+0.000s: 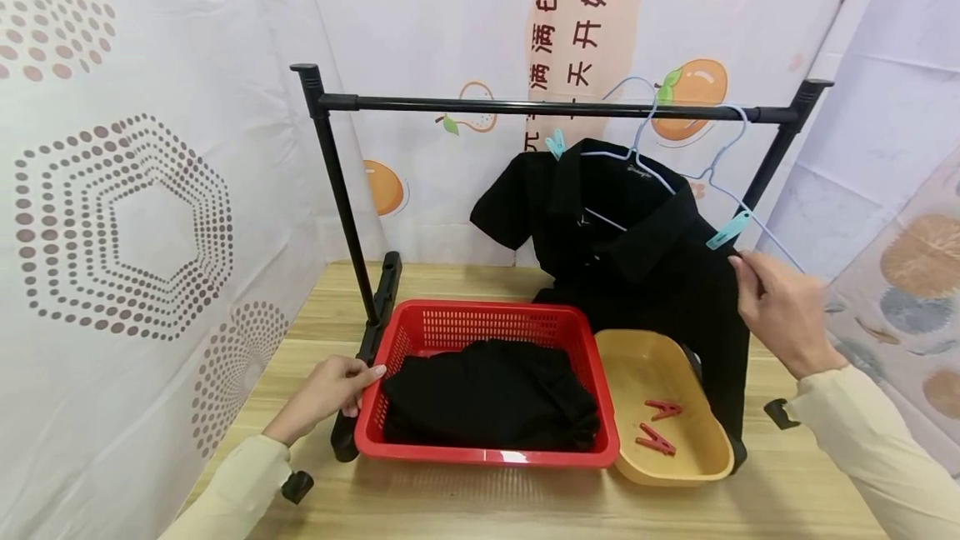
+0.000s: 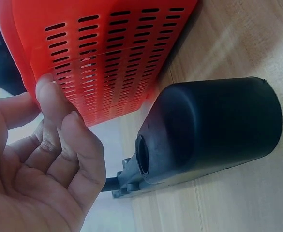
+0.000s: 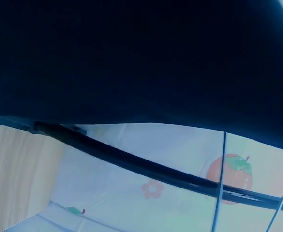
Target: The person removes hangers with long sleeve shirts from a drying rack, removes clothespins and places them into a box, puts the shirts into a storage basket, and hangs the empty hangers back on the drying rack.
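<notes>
My left hand [image 1: 330, 394] grips the left rim of the red basket [image 1: 491, 457], thumb on top and fingers curled below it. The left wrist view shows these fingers [image 2: 59, 104] against the slotted basket wall. Folded black clothing [image 1: 487, 394] fills the basket. At the right, my right hand [image 1: 787, 311] pinches the sleeve edge of a black collared shirt [image 1: 667, 273]. That shirt hangs on a light blue hanger [image 1: 633, 148], with a turquoise clothespin [image 1: 729, 229] at one shoulder and another clothespin [image 1: 555, 144] at the other. Dark cloth fills the upper right wrist view.
A black rack [image 1: 480, 107] spans the back, its left foot [image 1: 345, 436] beside the basket. A second blue hanger [image 1: 723, 169] hangs at the right. Two red clothespins [image 1: 656, 440] lie in a yellow tray [image 1: 626, 348] on the wooden table [image 1: 450, 507]. Printed curtains enclose the table.
</notes>
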`<state>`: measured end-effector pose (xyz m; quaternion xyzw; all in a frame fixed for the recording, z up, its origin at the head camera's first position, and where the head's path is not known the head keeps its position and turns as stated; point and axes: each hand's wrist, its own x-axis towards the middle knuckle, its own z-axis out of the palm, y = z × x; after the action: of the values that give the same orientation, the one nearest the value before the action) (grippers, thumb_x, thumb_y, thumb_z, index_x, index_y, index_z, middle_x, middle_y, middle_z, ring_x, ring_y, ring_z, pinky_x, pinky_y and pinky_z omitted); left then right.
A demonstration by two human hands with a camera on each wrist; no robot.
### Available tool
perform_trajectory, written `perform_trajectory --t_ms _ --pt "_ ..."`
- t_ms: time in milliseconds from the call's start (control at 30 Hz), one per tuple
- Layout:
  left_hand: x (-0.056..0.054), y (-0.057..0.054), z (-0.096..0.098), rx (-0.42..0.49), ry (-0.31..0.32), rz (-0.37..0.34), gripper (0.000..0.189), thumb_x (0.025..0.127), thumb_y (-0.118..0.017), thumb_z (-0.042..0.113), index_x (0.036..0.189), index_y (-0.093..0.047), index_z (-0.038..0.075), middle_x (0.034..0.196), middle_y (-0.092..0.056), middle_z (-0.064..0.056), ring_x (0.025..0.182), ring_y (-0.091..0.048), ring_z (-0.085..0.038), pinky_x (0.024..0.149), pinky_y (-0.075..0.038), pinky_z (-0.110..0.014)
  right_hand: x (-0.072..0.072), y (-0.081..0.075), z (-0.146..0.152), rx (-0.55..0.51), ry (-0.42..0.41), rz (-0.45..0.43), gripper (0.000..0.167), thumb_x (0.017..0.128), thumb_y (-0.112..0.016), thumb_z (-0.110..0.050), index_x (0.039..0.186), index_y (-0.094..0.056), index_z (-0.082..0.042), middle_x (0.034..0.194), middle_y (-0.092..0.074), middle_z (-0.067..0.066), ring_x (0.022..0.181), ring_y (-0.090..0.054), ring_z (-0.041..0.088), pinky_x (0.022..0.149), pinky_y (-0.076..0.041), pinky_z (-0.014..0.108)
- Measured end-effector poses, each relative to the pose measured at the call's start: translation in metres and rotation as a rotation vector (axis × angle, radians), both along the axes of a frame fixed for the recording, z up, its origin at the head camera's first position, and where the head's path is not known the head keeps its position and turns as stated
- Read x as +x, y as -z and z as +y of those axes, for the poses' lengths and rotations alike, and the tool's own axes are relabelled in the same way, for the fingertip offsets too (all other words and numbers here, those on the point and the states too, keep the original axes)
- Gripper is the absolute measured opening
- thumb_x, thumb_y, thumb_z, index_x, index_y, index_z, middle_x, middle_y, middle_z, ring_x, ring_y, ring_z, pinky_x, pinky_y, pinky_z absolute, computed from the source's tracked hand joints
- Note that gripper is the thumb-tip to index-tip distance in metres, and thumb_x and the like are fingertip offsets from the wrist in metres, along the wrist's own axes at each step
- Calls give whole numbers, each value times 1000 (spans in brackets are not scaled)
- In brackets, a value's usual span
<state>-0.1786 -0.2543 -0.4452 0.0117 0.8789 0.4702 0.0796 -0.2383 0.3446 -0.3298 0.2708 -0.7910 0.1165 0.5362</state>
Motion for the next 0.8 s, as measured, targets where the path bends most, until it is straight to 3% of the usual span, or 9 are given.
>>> perform_trajectory --t_ms 300,633,800 --pt "-1 0 0 3 16 7 41 101 -67 41 82 -68 5 60 -59 -5 52 -57 -17 53 -52 -33 5 -17 -17 -89 -17 37 45 107 -52 -31 91 -70 6 64 -59 16 49 -48 25 51 -34 37" --pt "0 0 0 1 23 20 43 101 -66 42 79 -68 5 60 -59 -5 51 -57 -17 52 -52 -33 4 -27 -48 -133 -136 27 51 107 -54 -36 91 -72 9 71 -64 19 52 -47 24 56 -35 29" --pt "2 -2 1 -3 11 33 42 101 -66 40 78 -67 5 59 -59 -5 51 -57 -17 51 -52 -32 4 -30 -63 -172 -195 17 50 107 -56 -37 90 -73 7 69 -63 15 52 -42 17 56 -32 24"
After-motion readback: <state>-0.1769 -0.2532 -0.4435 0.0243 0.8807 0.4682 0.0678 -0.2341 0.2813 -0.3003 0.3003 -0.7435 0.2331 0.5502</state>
